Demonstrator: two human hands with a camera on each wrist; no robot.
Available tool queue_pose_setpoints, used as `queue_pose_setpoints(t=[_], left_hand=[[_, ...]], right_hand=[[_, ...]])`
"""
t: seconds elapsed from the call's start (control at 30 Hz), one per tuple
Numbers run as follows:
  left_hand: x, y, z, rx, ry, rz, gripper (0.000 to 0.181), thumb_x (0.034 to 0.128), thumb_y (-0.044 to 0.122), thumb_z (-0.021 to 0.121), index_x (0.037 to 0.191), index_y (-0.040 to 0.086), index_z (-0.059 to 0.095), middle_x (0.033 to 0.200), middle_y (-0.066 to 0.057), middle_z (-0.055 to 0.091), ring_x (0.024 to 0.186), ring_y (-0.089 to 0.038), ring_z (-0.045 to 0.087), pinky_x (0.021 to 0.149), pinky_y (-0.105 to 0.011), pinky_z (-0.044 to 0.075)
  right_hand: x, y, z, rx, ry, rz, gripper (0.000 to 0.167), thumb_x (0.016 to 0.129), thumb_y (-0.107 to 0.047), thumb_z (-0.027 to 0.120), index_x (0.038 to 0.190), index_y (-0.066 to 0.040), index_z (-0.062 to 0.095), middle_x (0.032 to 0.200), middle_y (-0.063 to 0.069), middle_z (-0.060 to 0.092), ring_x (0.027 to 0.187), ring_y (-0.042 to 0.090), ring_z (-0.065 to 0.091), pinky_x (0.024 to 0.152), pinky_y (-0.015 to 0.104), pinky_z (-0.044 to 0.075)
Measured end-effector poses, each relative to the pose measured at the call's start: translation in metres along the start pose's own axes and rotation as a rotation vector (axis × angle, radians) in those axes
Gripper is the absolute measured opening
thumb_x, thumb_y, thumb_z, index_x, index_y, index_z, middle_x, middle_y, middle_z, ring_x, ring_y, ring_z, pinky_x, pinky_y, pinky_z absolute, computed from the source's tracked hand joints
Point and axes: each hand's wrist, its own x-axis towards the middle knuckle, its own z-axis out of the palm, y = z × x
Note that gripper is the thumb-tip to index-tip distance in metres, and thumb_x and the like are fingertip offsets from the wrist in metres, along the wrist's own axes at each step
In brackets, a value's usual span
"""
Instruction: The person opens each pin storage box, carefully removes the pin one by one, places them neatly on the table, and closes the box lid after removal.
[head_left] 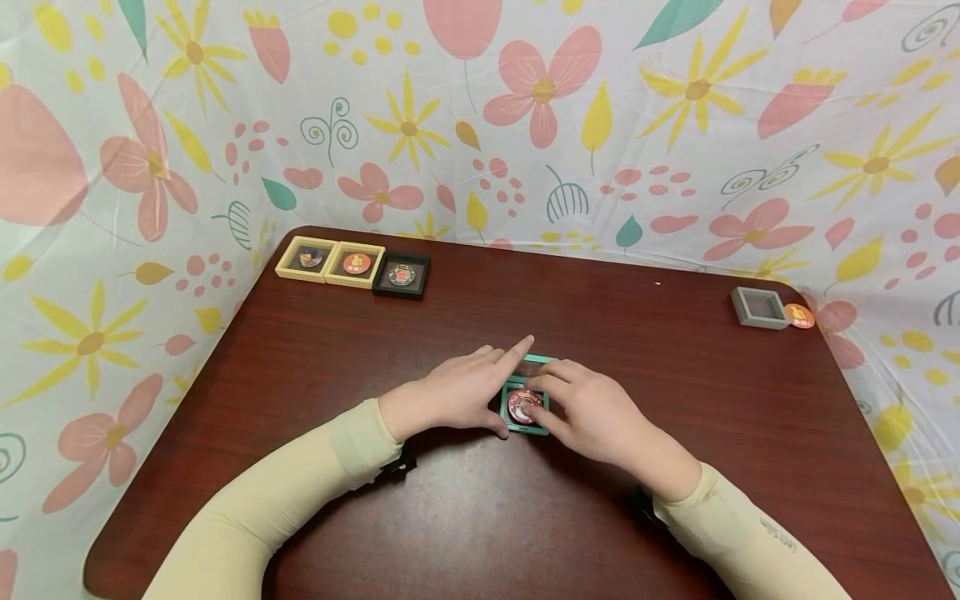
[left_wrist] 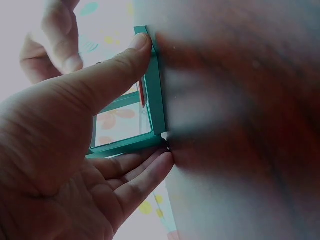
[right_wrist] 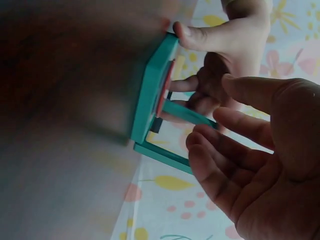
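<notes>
At frame centre, the left hand (head_left: pixel 457 392) grips a hinged teal case (left_wrist: pixel 157 100), likely to steady it; the right hand's (head_left: pixel 592 410) grip is loose beside its round badge (head_left: pixel 517 407).

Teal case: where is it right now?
In the head view, the teal case sits open on the table, below and slightly right of centre, between the left hand and right hand, a red badge inside.

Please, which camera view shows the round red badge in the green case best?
The head view: it shows the printed face of the red badge from above, although the right hand partly covers it. The left wrist view shows only a thin red edge. The right wrist view shows it nearly edge-on in the green case.
</notes>
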Motion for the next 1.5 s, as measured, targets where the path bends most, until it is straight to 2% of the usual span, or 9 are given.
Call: queue_pose_setpoints(t=[0.2,0.43,0.77,1.17,1.5], left_hand=[[0.0,0.001,0.0,-0.014,-0.01,-0.011,0.143,0.0814,0.055,0.099,0.18,0.014,0.004,0.152,-0.013,0.062,0.143,-0.033,0.057,0.108,-0.045,0.056],[0.0,0.001,0.0,-0.012,-0.007,-0.012,0.143,0.0814,0.055,0.099,0.18,0.013,0.004,0.151,-0.011,0.063,0.139,-0.03,0.058,0.105,-0.044,0.057],[0.002,0.0,0.002,-0.015,-0.003,-0.007,0.143,0.0814,0.056,0.099,0.18,0.012,0.005,0.147,-0.01,0.064,0.138,-0.03,0.059,0.103,-0.043,0.057],[0.001,-0.002,0.001,-0.015,-0.005,-0.007,0.143,0.0817,0.056,0.098,0.18,0.014,0.003,0.148,-0.009,0.064,0.137,-0.027,0.057,0.099,-0.041,0.059],[0.0,-0.002,0.002,-0.024,-0.005,-0.011,0.143,0.0812,0.056,0.099,0.18,0.014,0.004,0.149,-0.008,0.063,0.138,-0.028,0.058,0.1,-0.042,0.058]], right_hand=[[-0.003,0.002,0.006,-0.023,-0.068,0.006,0.024,0.091,-0.024,0.095,0.108,-0.013,0.083,0.117,0.0,0.074,0.1,0.019,0.07,0.078,0.041,0.061],[-0.003,0.003,0.008,-0.026,-0.093,-0.011,0.027,0.091,-0.024,0.095,0.113,-0.012,0.084,0.117,0.001,0.074,0.098,0.018,0.07,0.077,0.039,0.061],[-0.006,0.004,0.011,-0.01,-0.156,-0.028,0.035,0.086,-0.018,0.099,0.117,-0.012,0.084,0.122,0.005,0.073,0.103,0.019,0.072,0.081,0.041,0.063],[-0.005,0.004,0.015,-0.039,-0.157,-0.061,0.034,0.086,-0.016,0.098,0.117,-0.011,0.084,0.12,0.006,0.073,0.107,0.022,0.071,0.083,0.04,0.064],[-0.005,0.005,0.019,-0.062,-0.148,-0.095,0.03,0.086,-0.013,0.098,0.111,-0.008,0.083,0.114,0.005,0.073,0.101,0.02,0.071,0.08,0.038,0.063]])
